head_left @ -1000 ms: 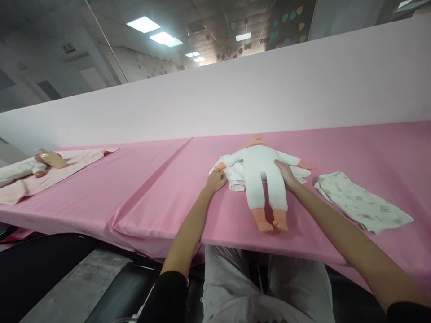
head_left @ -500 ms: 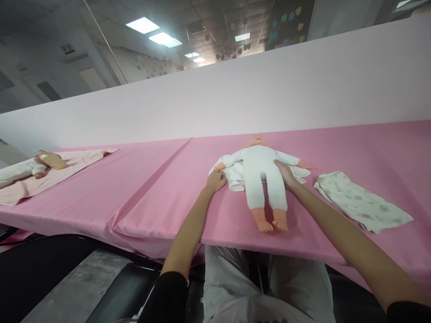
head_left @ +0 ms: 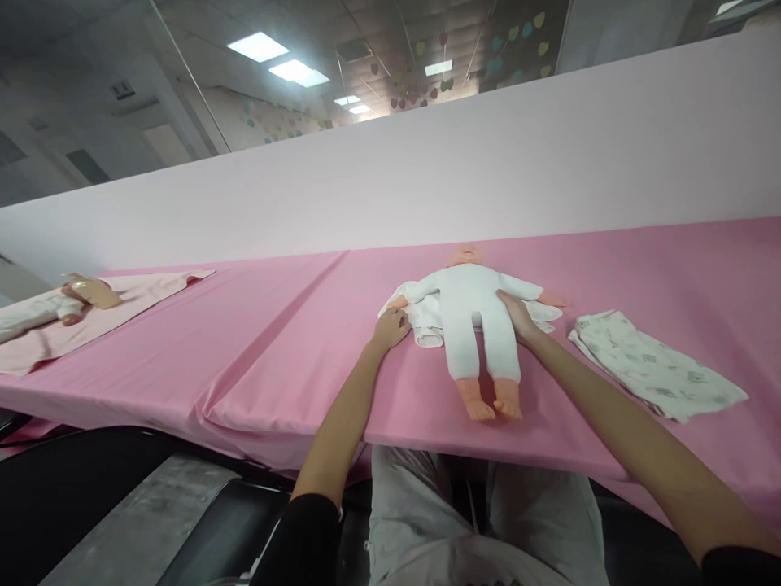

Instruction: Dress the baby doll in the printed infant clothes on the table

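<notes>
A baby doll (head_left: 477,289) in a white bodysuit lies on its back, feet toward me. White clothing (head_left: 429,319) is spread partly beneath its body and shows on both sides. My left hand (head_left: 392,327) is closed at the doll's hand on the left, its fingers curled; the exact grip there is partly hidden. Against the doll's waist on the right rests my right hand (head_left: 518,316), thumb on top and the other fingers out of sight around its side.
Folded patterned baby pants (head_left: 659,366) lie to the right on the pink-covered table (head_left: 293,325). At far left another doll (head_left: 45,313) lies on a pale pink cloth (head_left: 140,297), with a person's hand (head_left: 94,291) by it. A white partition (head_left: 390,179) runs behind.
</notes>
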`<state>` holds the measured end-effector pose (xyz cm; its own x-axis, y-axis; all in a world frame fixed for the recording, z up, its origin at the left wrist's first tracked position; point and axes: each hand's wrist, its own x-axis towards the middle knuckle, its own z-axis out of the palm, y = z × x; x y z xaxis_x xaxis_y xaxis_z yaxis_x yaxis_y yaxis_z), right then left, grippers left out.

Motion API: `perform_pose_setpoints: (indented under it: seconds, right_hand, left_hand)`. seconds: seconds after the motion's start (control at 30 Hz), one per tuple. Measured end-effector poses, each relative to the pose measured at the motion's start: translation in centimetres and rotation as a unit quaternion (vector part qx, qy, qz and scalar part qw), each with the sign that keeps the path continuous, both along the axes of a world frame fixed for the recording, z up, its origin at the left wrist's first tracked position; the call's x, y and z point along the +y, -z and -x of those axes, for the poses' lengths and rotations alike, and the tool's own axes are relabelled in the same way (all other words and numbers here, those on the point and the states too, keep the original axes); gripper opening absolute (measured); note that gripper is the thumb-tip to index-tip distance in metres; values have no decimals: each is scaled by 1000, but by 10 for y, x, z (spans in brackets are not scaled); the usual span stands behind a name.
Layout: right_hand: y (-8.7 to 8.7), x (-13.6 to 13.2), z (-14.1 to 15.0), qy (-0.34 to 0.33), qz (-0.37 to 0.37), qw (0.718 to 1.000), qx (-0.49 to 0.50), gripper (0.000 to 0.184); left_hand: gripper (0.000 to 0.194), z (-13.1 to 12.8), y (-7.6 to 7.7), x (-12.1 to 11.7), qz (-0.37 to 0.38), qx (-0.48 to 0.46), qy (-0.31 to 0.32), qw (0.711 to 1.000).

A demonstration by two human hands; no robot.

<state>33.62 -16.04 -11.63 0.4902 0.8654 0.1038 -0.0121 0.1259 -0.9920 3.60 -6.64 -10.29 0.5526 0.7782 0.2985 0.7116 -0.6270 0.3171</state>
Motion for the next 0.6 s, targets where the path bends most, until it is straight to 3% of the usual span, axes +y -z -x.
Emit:
perform_pose_setpoints:
  seconds: [0.43,0.53,0.6]
  right_hand:
    - [-1,0,3,14,3,1000,7,39]
    - [-5,-5,5,82,24,993,-80,41]
    - [-14,-10,6,161,22,966,-199,42]
  left_hand:
    - [16,0,0,0,-3,5,-2,1000]
    - [16,-2,2,0,-11,5,-8,1000]
    - [16,-3,2,-1,-18,6,-24,1000]
